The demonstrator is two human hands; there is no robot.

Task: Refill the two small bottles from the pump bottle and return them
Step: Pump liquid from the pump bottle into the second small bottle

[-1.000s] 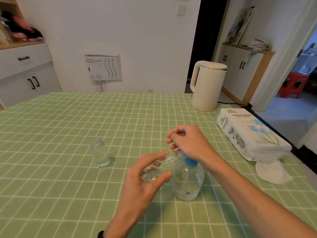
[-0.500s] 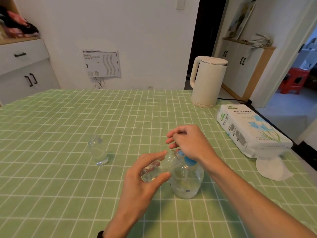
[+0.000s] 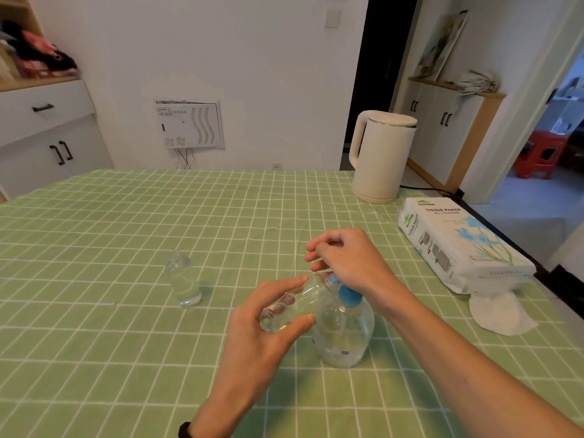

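Observation:
A clear pump bottle (image 3: 344, 336) with a blue pump head stands on the green checked tablecloth (image 3: 126, 358), near the front centre. My right hand (image 3: 344, 260) lies over the pump head with its fingers curled. My left hand (image 3: 262, 327) grips a small clear bottle (image 3: 294, 306), tilted with its mouth up against the blue nozzle. A second small clear bottle (image 3: 183, 279) stands upright on the cloth to the left, apart from both hands.
A cream electric kettle (image 3: 379, 156) stands at the back right, with its cord running off the table. A pack of tissue paper (image 3: 455, 245) lies along the right edge, and a loose white tissue (image 3: 499, 314) in front of it.
Both hands keep the same hold on the small bottle and the pump head. Only the view has shifted slightly.

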